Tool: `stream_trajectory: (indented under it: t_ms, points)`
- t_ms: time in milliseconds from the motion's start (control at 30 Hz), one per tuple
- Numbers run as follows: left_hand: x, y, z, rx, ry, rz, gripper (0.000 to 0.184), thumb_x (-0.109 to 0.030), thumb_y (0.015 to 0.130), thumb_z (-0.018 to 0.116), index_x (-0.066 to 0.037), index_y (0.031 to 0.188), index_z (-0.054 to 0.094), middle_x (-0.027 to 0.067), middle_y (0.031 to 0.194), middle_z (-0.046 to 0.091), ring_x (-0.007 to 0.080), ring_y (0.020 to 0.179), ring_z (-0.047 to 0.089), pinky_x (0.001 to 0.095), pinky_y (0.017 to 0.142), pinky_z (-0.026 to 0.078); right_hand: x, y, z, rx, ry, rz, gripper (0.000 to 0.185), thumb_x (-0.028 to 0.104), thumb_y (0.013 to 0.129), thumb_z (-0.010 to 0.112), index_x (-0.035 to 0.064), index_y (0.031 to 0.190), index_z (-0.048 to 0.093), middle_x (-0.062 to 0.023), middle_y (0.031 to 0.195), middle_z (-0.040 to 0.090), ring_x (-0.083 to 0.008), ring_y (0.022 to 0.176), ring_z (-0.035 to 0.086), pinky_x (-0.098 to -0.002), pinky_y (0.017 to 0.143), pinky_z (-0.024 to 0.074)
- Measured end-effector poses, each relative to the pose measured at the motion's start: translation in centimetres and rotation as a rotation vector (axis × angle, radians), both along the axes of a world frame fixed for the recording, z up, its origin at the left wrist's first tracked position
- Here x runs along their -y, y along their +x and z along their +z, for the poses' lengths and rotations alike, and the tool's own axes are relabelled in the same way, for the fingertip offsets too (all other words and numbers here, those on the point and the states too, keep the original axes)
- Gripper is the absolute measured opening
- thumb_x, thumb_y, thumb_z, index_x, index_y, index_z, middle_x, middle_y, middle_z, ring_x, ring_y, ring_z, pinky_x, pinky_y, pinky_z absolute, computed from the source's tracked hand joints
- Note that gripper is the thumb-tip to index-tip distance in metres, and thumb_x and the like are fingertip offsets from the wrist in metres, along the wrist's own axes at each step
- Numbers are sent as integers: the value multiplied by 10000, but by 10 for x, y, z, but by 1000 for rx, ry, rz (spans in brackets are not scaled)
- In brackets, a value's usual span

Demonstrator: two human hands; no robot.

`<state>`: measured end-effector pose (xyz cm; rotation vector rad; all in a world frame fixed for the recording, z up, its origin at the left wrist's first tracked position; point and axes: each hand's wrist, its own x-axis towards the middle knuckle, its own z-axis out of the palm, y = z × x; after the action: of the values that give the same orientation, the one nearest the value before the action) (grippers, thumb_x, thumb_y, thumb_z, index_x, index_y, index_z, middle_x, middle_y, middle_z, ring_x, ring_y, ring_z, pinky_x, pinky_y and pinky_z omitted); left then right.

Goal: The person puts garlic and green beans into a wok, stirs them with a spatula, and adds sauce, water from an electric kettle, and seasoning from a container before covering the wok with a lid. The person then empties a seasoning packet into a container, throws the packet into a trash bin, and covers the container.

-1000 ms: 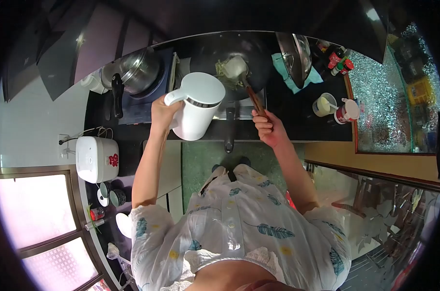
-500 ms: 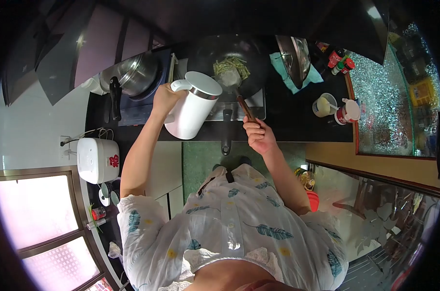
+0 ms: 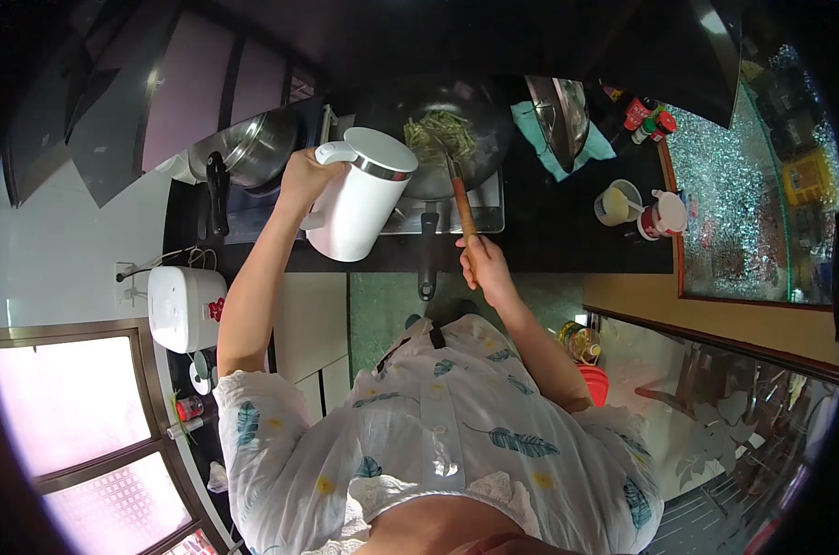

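My left hand (image 3: pixel 304 178) is closed around the handle of a white electric kettle (image 3: pixel 359 213), which is tilted beside the wok's left edge. The kettle's lid is on, and no stream of water can be made out. My right hand (image 3: pixel 485 266) grips the wooden handle of a spatula (image 3: pixel 464 205). Its metal end reaches into the dark wok (image 3: pixel 482 168), among cut green beans (image 3: pixel 452 125). The wok's black handle (image 3: pixel 428 268) points toward my body, between my two hands.
A steel pot (image 3: pixel 253 157) with a black handle stands on the left. To the right, a metal lid (image 3: pixel 560 120) rests on a teal cloth (image 3: pixel 602 146). Seasoning containers (image 3: pixel 614 203) and small bottles (image 3: pixel 643 125) stand farther right. A white rice cooker (image 3: pixel 179 305) is at left.
The kettle has shifted slightly left and toward me. My right hand has drawn back a little and turned the spatula, so its blade now stands more edge-on in the beans.
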<state>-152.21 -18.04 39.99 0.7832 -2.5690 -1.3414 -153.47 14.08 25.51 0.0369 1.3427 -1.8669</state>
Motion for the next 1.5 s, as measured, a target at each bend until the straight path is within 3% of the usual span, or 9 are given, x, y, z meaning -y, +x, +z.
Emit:
stream_trajectory:
  t_ms: [167, 667, 767, 867, 1067, 1233, 1333, 1433, 1500]
  points:
    - [5, -9, 5, 0, 13, -27, 247, -117, 707, 727, 20, 913, 713, 55, 762, 696, 106, 664, 630, 258, 648, 488, 7, 7, -4, -489, 415, -42, 226, 232, 971, 525, 14, 933, 482, -49, 645, 548, -142, 478, 565, -302, 399, 464]
    - [3, -20, 37, -67, 77, 135, 171, -60, 747, 668, 2, 906, 681, -27, 671, 570, 35, 532, 446, 215, 471, 322, 9, -1, -49, -748, 591, -20, 279, 274, 960, 526, 3, 1025, 501, -204, 744, 622, -355, 591, 631, -449, 515, 483]
    - [2, -10, 44, -159, 183, 204, 133, -36, 754, 648, -4, 881, 673, -39, 644, 543, 25, 510, 411, 212, 453, 284, 6, -11, -37, -772, 561, -1, 293, 282, 963, 518, -6, 1011, 500, -177, 746, 617, -280, 605, 640, -413, 486, 476]
    - [8, 3, 43, -339, 333, 222, 70, -14, 771, 623, -9, 835, 652, -49, 622, 508, 19, 492, 365, 213, 446, 236, 2, -24, 31, -515, 348, -10, 202, 241, 974, 515, 40, 980, 504, 0, 653, 485, -71, 474, 453, -246, 363, 363]
    - [-3, 22, 56, -468, 393, 299, 68, 2, 796, 616, -8, 853, 653, -52, 622, 479, 24, 495, 347, 216, 455, 230, -24, -54, 132, -71, -124, -1, 291, 275, 986, 479, 19, 1099, 556, 22, 706, 463, -30, 503, 384, -194, 373, 290]
    - [-2, 30, 55, -476, 356, 310, 70, -17, 791, 638, -10, 857, 658, -39, 639, 512, 26, 506, 373, 207, 465, 251, -37, -61, 131, 23, -452, 57, 360, 296, 989, 472, -9, 1163, 551, 27, 711, 450, -17, 496, 347, -180, 382, 264]
    - [1, 33, 51, -418, 333, 291, 83, -24, 786, 645, -7, 865, 666, -34, 650, 538, 22, 509, 391, 201, 461, 257, -22, -60, 65, -17, -152, 82, 335, 306, 978, 498, 1, 1098, 565, 22, 679, 462, -27, 503, 384, -212, 401, 310]
    - [0, 35, 44, -355, 331, 278, 106, -26, 781, 648, 2, 880, 673, -34, 653, 555, 14, 505, 402, 197, 449, 256, -13, -36, 1, -485, 407, 69, 299, 305, 957, 529, 12, 1014, 555, -55, 643, 532, -170, 491, 502, -311, 455, 402]
    - [0, 31, 40, -312, 317, 262, 121, -27, 777, 648, 7, 890, 677, -35, 654, 562, 9, 502, 407, 194, 442, 255, -12, -34, -8, -712, 477, 39, 277, 295, 947, 539, 19, 972, 538, -132, 658, 572, -302, 560, 563, -397, 519, 442]
